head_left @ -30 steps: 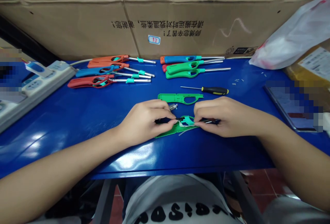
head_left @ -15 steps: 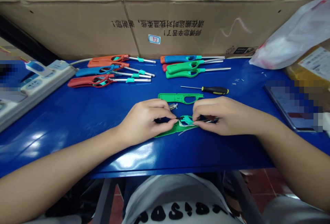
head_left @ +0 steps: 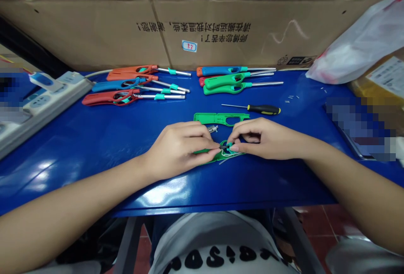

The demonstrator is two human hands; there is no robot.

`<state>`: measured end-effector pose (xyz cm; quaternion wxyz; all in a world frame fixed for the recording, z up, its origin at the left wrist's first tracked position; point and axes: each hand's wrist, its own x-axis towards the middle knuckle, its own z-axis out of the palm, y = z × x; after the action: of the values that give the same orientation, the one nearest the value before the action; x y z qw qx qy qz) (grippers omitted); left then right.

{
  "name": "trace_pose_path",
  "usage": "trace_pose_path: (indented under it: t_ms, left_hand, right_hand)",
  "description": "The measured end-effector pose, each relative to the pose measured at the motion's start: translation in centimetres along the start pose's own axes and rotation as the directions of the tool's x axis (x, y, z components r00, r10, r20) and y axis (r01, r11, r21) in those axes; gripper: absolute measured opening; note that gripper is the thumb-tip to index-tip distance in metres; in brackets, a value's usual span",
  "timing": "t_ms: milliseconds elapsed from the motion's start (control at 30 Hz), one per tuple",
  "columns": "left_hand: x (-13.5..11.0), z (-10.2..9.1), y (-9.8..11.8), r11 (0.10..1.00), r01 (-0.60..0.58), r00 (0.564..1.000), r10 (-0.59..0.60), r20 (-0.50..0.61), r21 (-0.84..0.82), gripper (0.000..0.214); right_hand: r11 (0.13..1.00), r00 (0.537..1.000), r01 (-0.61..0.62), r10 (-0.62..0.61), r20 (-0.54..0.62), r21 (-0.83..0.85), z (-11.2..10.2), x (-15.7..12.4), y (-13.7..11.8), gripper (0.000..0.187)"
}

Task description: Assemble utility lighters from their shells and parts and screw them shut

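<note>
Over one green half-shell [head_left: 217,158] — two hands [head_left: 184,145] [head_left: 261,137]

A tiny black piece [head_left: 224,147] is pinched right by a blue-green piece [head_left: 231,151]. Both are over half of a green plastic case [head_left: 217,158], which is open-side up on the desk [head_left: 126,139], partly hidden.
</note>
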<state>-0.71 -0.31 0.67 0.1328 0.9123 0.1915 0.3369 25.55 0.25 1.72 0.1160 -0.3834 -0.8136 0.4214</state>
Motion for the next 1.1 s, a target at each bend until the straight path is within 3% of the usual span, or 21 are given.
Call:
trace_pose_path:
  t_ms: [233,400,667,833,1000,1100]
  left_hand:
    - [-0.2,0.1,0.0,0.992,-0.094,0.995,0.095,-0.016,0.081,0.008]
    - [-0.3,0.2,0.0,0.997,-0.072,0.997,0.073,-0.032,0.027,0.007]
    - [-0.3,0.3,-0.4,0.999,-0.031,0.995,0.032,0.094,-0.011,0.013]
    - [-0.3,0.5,-0.3,0.999,-0.017,0.989,0.012,0.145,0.03,0.018]
    - [-0.1,0.3,0.0,0.997,-0.031,0.975,0.014,0.22,0.072,0.037]
    - [-0.2,0.2,0.0,0.996,-0.017,0.97,-0.003,0.243,0.082,0.035]
  right_hand:
    - [0.978,0.995,-0.104,0.101,0.025,0.183,0.2,0.2,-0.2,0.028]
    - [0.967,0.994,-0.106,0.111,-0.006,0.233,0.3,0.2,-0.1,0.03]
    - [0.962,0.982,-0.182,0.19,-0.019,0.201,0.4,0.3,-0.4,0.033]
    - [0.943,0.969,-0.24,0.249,-0.009,0.228,0.5,0.3,-1.0,0.034]
    - [0.928,0.96,-0.274,0.28,0.011,0.254,0.3,0.2,-1.1,0.036]
    - [0.918,0.955,-0.289,0.295,0.02,0.272,0.2,0.2,-1.2,0.037]
